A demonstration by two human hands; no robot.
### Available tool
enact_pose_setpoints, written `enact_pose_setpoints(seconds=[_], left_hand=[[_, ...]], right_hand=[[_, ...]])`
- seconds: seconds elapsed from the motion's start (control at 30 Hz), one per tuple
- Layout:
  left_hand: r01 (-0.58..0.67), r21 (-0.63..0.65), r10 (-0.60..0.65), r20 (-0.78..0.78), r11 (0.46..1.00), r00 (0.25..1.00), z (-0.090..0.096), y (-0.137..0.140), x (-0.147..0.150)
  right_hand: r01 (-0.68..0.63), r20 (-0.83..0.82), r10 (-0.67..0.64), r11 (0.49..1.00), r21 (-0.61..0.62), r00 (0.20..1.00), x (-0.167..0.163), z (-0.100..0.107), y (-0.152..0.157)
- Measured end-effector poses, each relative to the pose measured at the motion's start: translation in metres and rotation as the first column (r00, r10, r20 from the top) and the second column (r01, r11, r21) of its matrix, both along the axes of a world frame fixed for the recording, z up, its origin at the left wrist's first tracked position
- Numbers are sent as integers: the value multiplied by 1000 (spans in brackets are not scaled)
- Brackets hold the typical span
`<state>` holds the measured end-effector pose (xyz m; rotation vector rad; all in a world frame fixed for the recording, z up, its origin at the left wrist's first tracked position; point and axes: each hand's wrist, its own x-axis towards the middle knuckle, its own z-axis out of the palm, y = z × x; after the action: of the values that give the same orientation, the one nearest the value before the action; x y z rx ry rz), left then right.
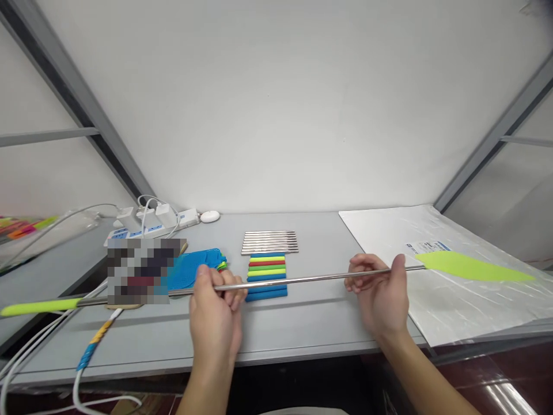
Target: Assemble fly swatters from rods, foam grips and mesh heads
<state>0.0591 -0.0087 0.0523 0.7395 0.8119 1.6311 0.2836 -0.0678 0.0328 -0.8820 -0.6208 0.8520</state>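
A long fly swatter (302,280) with a thin metal rod stretches across the view above the table. Its yellow-green grip (41,307) is at the far left, and its flat yellow-green head (475,267), seen nearly edge-on, is at the right. My left hand (216,311) is closed round the rod left of centre. Near the head, my right hand (382,294) has the rod between thumb and fingers. Behind the rod lie several coloured tubes (266,270) in a row, with metal rods (270,242) side by side beyond them. Blue mesh swatter heads (196,268) are stacked by my left hand.
A power strip (151,230) with white chargers stands at the back left, beside a white oval device (209,217). White cables (78,386) hang over the front left edge. A blurred-out item (140,271) lies at left. White plastic sheeting (449,311) covers the right side.
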Motion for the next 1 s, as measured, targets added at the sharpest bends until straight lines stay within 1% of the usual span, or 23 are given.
enact_pose_setpoints(seconds=[0.07,0.13,0.23,0.3,0.37,0.43,0.5,0.6,0.73,0.8,0.93,1.0], left_hand=[[-29,13,29,-22,999,999,0,4,-11],[-39,-2,39,-35,999,999,-1,7,-18],[-51,-21,51,-15,998,999,-4,5,-15],[-40,-32,40,4,999,999,-5,2,-7],[-14,-38,14,16,999,1000,-5,-1,1],[-5,-28,6,21,1000,1000,-4,-2,2],[-29,-3,29,14,1000,999,-3,-1,-2],[-59,17,59,-11,998,998,0,0,-12],[-72,28,72,-15,997,997,0,-1,-18],[-78,35,79,-14,996,997,-1,-2,-17],[-93,56,93,8,994,996,-5,-6,-7],[-87,54,86,29,995,996,-8,-9,-2]], right_hand=[[72,-52,-71,997,29,996,10,1,2],[145,-68,-143,989,34,987,14,0,6],[175,-59,-173,984,31,983,5,-6,10],[125,-32,-124,992,24,992,-10,-9,10],[0,5,0,1000,21,1000,-25,-10,7],[-131,47,130,991,26,990,-34,-10,3],[-192,77,190,981,28,979,-36,-8,0],[-191,74,188,981,25,979,-31,-8,-1],[-153,73,147,985,80,986,-32,-11,0],[-155,66,150,985,71,986,-35,-12,0],[-138,-6,138,990,5,990,-38,-12,1],[-128,-28,128,992,12,991,-37,-11,0]])
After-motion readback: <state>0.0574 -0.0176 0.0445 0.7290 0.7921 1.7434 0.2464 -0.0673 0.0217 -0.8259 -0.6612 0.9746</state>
